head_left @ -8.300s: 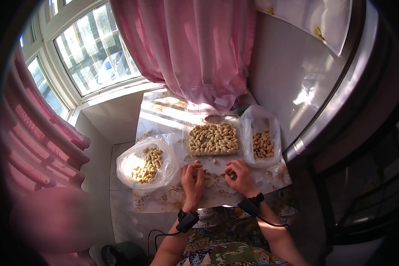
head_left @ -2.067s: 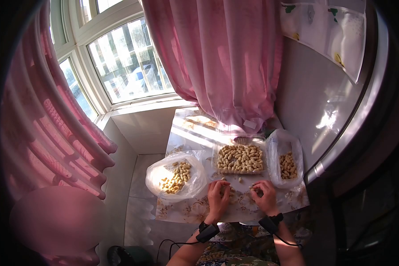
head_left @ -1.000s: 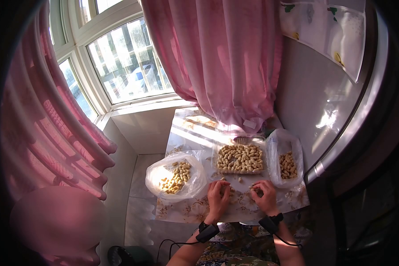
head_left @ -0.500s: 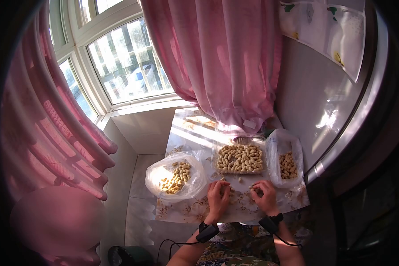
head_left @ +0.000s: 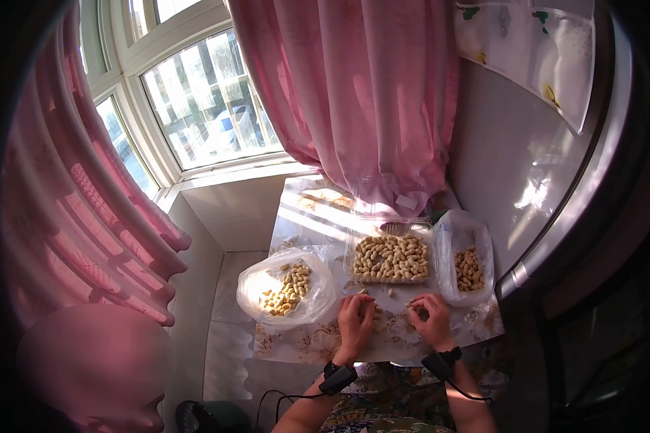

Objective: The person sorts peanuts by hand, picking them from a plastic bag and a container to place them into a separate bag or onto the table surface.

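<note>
My left hand (head_left: 355,325) rests at the table's front with its fingers curled and closed; whatever they hold is hidden. To its right, my right hand (head_left: 432,323) has thumb and fingers pinched together, and what sits in them is too small to tell. Beyond both hands is a clear plastic box (head_left: 349,264) heaped with unshelled peanuts (head_left: 391,258). A few loose peanuts (head_left: 391,292) lie on the table between the box and my hands. On the left stands an open white plastic bag (head_left: 321,299) with peanuts (head_left: 292,289) in it. Another plastic bag (head_left: 448,249) on the right holds more peanuts (head_left: 469,270).
A floral cloth (head_left: 296,345) covers the small table. Pink curtains (head_left: 354,94) hang behind it and at the left, beside a window (head_left: 209,101). A grey panel (head_left: 516,159) stands close on the right. Black wrist straps with cables (head_left: 337,377) are on both my wrists.
</note>
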Demonstrator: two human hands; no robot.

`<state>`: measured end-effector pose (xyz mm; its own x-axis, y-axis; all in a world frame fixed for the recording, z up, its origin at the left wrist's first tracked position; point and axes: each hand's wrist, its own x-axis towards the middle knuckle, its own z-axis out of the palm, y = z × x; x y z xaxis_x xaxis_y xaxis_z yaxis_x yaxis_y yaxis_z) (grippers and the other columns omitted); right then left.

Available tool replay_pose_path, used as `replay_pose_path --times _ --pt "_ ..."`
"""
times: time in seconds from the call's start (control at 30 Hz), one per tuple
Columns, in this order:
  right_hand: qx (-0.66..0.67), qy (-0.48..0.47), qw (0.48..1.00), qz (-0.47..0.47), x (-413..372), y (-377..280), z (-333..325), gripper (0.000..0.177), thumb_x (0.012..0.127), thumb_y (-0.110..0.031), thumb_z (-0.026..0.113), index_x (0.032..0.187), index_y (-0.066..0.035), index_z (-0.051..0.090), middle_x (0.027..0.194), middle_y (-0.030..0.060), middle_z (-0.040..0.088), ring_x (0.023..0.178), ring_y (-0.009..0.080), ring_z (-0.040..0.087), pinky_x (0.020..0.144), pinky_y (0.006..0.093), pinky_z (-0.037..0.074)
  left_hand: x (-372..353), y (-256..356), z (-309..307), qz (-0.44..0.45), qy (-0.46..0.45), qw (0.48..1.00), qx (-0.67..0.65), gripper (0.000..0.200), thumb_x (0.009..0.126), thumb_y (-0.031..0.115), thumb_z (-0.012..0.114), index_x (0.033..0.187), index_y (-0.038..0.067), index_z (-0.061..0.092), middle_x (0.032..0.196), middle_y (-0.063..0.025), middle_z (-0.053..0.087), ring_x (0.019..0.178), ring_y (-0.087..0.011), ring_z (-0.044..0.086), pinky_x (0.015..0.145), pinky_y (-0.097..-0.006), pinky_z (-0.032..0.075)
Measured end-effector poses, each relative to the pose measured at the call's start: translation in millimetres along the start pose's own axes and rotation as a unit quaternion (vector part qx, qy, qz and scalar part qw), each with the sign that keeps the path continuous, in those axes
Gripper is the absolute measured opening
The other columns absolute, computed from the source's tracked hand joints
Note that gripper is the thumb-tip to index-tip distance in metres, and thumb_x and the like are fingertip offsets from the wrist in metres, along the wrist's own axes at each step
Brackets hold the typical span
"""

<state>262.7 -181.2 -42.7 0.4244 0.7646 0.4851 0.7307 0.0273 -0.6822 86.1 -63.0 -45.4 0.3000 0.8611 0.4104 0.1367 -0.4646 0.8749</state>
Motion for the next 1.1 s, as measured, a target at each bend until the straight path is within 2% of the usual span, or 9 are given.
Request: replay_pose_path --times 0.17,0.43,0.63,0.87,0.93,1.1 --pt "0.008 0.007 1.0 -0.002 0.7 -2.1 -0.7 0.015 0.082 -0.01 0.077 0.093 -0.005 0.068 0.103 0.0103 0.068 0.1 0.0333 0.064 0.086 0.0435 0.053 0.1 0.0 0.2 0.002 0.001 1.0 0.0 0.009 0.09 0.006 0.072 0.099 0.005 0.07 0.1 -0.0109 0.069 0.098 -0.0334 0.063 0.088 -0.0425 0.05" --pt "-0.002 0.062 0.998 -0.027 1.7 -7.0 -4.2 0.013 0.092 -0.014 0.076 0.094 -0.004 0.068 0.101 0.011 0.07 0.096 0.0337 0.065 0.084 0.0434 0.053 -2.1 -3.2 3.8 -0.019 0.007 0.999 -0.036 0.01 0.089 0.003 0.071 0.099 0.004 0.07 0.099 -0.0112 0.069 0.095 -0.0321 0.062 0.084 -0.041 0.05" --pt "0.011 0.082 0.996 -0.026 3.6 -7.3 -3.5 0.011 0.095 -0.013 0.074 0.094 -0.004 0.068 0.099 0.011 0.071 0.094 0.0341 0.066 0.084 0.0433 0.052 -0.3 -1.9 1.1 0.003 0.005 1.0 -0.014 0.011 0.088 0.002 0.072 0.099 0.005 0.07 0.097 -0.0106 0.068 0.094 -0.032 0.062 0.083 -0.0415 0.051" --pt "0.006 0.102 0.994 -0.044 23.1 -21.1 -9.3 0.013 0.093 -0.012 0.076 0.095 -0.004 0.066 0.101 0.0108 0.071 0.097 0.0329 0.065 0.086 0.0422 0.052 -1.2 -0.5 1.5 0.016 0.006 1.0 0.003 0.009 0.09 0.004 0.071 0.099 0.005 0.07 0.095 -0.0106 0.068 0.093 -0.0321 0.062 0.084 -0.0408 0.05" --pt "0.006 0.095 0.994 -0.052 29.7 -19.9 -10.1 0.014 0.092 -0.012 0.077 0.095 -0.004 0.066 0.101 0.0104 0.07 0.098 0.0325 0.064 0.087 0.0418 0.052 -0.4 -1.9 0.8 0.035 0.004 0.999 0.021 0.008 0.092 0.003 0.07 0.099 0.004 0.071 0.097 -0.01 0.067 0.092 -0.0268 0.062 0.079 -0.0362 0.051" --pt "-0.017 0.09 0.995 -0.045 37.8 -21.5 -9.1 0.015 0.09 -0.011 0.079 0.094 -0.004 0.066 0.099 0.0094 0.069 0.097 0.0315 0.065 0.086 0.0416 0.052 -0.4 -2.3 1.1 0.031 0.0 0.999 0.021 0.008 0.091 0.003 0.07 0.099 0.004 0.071 0.095 -0.0101 0.067 0.091 -0.028 0.062 0.08 -0.0372 0.05"
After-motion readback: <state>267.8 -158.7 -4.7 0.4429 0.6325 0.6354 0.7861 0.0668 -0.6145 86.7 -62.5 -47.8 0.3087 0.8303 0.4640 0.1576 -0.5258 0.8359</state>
